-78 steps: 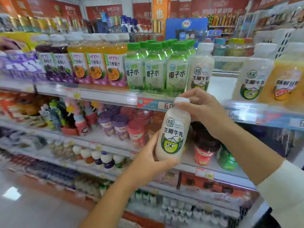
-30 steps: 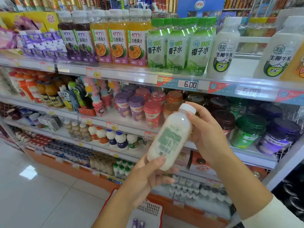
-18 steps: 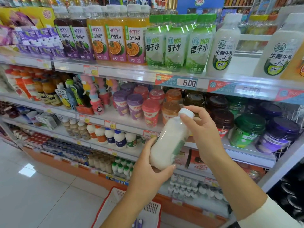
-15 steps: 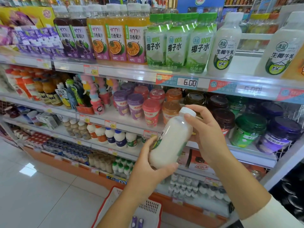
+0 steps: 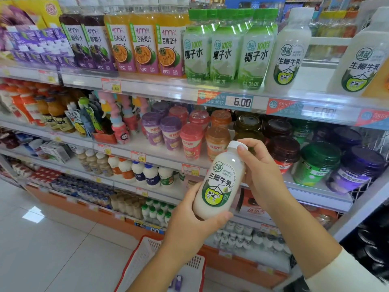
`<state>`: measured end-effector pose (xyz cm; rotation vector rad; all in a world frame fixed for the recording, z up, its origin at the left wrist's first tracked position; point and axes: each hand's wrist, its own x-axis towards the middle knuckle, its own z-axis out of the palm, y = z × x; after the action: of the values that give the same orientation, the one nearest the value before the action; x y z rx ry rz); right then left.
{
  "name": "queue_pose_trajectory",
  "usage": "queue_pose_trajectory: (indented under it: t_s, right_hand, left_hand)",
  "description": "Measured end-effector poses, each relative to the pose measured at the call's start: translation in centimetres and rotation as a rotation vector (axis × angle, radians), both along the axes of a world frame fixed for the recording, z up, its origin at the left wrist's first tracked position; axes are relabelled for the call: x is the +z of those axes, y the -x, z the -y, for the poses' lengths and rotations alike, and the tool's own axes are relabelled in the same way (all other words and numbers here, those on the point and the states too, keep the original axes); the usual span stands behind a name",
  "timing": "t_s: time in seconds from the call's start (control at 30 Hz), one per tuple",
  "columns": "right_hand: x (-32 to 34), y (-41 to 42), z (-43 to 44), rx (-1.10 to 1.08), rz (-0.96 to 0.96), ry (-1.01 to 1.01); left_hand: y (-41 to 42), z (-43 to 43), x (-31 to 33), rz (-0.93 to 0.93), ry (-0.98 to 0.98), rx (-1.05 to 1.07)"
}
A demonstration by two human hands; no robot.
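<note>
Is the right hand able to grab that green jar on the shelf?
Probably not yet: the right hand grips the milk bottle near its cap, with the left hand holding its base. Nothing stands before the green jar, so letting go should free the way.

We see one milk bottle (image 5: 219, 182): a small plastic bottle filled with opaque white liquid and closed by a white screw cap (image 5: 237, 145). Its label (image 5: 217, 191) faces us, with black Chinese characters, the words "coconut milk beverage" and a green emblem showing a cow. The bottle is tilted, cap up and to the right, base down and to the left. It is held in the air, with the left hand (image 5: 189, 224) gripping its base and the right hand (image 5: 261, 171) its neck.
</note>
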<state>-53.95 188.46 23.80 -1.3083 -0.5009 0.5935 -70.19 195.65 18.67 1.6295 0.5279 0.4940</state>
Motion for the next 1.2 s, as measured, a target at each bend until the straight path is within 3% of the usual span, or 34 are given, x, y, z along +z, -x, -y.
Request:
queue_pose_trajectory:
  t_s: [0.23,0.53,0.77,1.03,1.2]
  right_hand:
    - [-0.2,-0.8,0.6,0.052,0.041,0.070]
    - [6.7,-5.5,4.3,0.093,0.384,0.217]
    - [16.6,-11.8,7.5,0.093,0.720,0.141]
    - [23.7,-18.5,6.8,0.022,1.062,0.228]
    - [23.9,-21.3,4.8,-0.044,1.218,0.361]
  left_hand:
    - [-0.5,0.4,-0.3,-0.056,-0.053,0.034]
    - [-5.3,1.2,2.3,-0.033,-0.191,-0.067]
    - [-14.2,0.6,11.1,0.041,-0.606,-0.189]
    - [-22.6,-3.8,21.7,0.139,-1.270,0.133]
    - [-26.2,-5.8,23.2,0.048,-1.455,0.148]
